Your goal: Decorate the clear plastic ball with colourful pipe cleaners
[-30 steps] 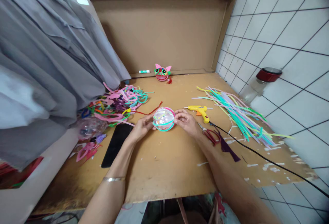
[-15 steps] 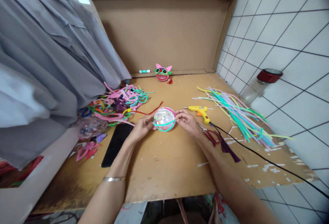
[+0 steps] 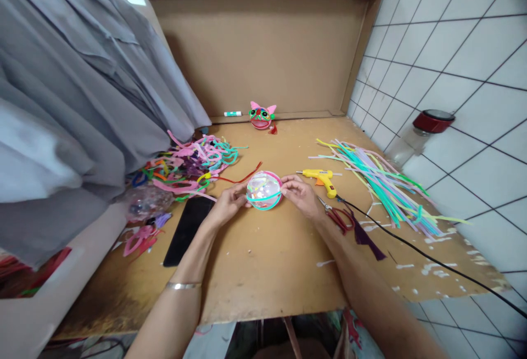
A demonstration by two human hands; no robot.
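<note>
On the table (image 3: 255, 276), left hand (image 3: 229, 202) and right hand (image 3: 300, 194) held a clear ball (image 3: 262, 186) between them by its sides. Pink and teal bands (image 3: 263, 200) already ringed it; no ears visible, unlike the eared figure (image 3: 261, 116) behind. Judged early.

We look over a small craft corner, where a yellow glue gun (image 3: 321, 175), red-handled scissors (image 3: 340, 219) and a sheaf of pastel pipe cleaners (image 3: 376, 183) lie on a worn tabletop (image 3: 255, 276) spattered with white marks. We see a cardboard panel (image 3: 255, 51) along its far side and a white-tiled wall (image 3: 473, 57) at right; whether home or workshop, we cannot tell.
</note>
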